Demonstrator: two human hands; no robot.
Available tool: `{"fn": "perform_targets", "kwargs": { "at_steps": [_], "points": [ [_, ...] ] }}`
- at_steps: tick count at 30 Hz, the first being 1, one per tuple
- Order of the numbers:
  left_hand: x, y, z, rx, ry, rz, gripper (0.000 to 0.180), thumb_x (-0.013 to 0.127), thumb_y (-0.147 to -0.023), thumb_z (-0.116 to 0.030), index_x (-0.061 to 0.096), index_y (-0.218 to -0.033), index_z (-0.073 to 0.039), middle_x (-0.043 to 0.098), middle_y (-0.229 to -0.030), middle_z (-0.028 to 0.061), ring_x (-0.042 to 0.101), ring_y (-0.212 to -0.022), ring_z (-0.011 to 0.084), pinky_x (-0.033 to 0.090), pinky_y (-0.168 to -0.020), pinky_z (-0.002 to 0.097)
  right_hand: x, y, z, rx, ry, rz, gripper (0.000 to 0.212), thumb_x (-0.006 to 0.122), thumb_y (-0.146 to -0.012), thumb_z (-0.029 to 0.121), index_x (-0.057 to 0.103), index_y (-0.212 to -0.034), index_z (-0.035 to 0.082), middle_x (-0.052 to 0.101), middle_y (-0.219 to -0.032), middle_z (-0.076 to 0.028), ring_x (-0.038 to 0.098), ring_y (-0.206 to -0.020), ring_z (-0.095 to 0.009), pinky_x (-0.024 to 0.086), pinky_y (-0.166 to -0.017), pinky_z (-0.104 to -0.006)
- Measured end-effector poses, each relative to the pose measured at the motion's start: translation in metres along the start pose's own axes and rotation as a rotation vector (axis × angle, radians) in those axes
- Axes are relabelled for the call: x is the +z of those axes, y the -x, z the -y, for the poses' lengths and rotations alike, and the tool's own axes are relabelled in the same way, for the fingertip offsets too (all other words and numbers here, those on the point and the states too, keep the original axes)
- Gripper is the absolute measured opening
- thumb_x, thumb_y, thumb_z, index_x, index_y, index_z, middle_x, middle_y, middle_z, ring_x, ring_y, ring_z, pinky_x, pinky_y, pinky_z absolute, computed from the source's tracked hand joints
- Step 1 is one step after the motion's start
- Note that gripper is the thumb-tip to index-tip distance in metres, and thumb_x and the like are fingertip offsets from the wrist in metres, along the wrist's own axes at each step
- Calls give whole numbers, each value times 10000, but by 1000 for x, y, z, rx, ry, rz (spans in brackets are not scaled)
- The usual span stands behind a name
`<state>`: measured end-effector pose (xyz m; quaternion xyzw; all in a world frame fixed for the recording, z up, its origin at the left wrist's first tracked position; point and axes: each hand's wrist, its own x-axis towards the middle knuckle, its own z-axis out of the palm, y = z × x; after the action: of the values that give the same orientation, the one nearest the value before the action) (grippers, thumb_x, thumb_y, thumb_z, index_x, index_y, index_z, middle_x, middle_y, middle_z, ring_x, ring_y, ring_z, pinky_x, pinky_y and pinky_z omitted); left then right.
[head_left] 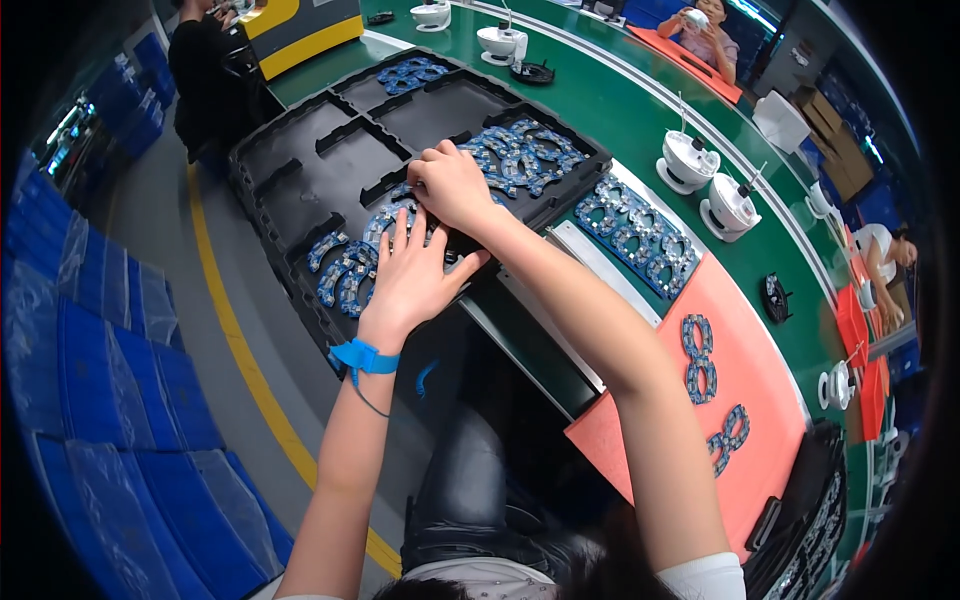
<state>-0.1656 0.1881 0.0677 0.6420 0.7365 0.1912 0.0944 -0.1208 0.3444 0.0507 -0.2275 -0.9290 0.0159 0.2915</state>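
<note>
A black divided tray (290, 150) holds curved blue circuit boards in several of its compartments. My left hand (412, 275) lies open, fingers spread, over a group of ring-shaped boards (345, 275) in the near left compartment. Just beyond it, my right hand (452, 188) is closed with its fingers bent down by the tray's middle divider. A bit of blue board shows at its fingertips, but what they grip is hidden. To the right of that hand lies a pile of curved boards (525, 155). A blue strap (365, 357) circles my left wrist.
Right of the tray are a panel of joined boards (635, 235) and an orange-pink mat (740, 350) bearing loose figure-eight boards (699, 360). White devices (688, 162) stand along the green conveyor (620, 130). Blue bins (120, 370) line the left. Other people work farther off.
</note>
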Motion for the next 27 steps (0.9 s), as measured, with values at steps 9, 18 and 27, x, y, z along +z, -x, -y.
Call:
{"fn": "perform_targets", "kwargs": {
  "at_steps": [9, 18, 27],
  "points": [
    [-8, -24, 24, 342, 132, -227, 476, 585, -922, -198, 456, -1310, 46, 408, -1389, 252, 374, -1302, 397, 298, -1075, 448, -88, 31, 17, 26, -369, -159, 184, 633, -774, 203, 639, -866, 45, 600, -840, -131, 582, -872, -324, 478, -760, -438],
    [0, 75, -76, 541, 858, 88, 265, 592, -808, -21, 606, -1067, 37, 630, -1062, 177, 615, -1003, 322, 475, -893, 387, -322, 323, -24, 1116, 415, 363, 217, 620, -869, 197, 653, -871, -18, 638, -762, -143, 642, -732, -269, 488, -662, -377],
    [52, 135, -193, 546, 758, 153, 773, 796, -698, -222, 419, -1310, 61, 442, -1277, 236, 453, -1163, 396, 406, -951, 468, -349, 377, 30, 1291, -367, 12, 104, 643, -876, 85, 548, -878, 43, 670, -812, -82, 645, -764, -140, 488, -654, -279]
  ]
}}
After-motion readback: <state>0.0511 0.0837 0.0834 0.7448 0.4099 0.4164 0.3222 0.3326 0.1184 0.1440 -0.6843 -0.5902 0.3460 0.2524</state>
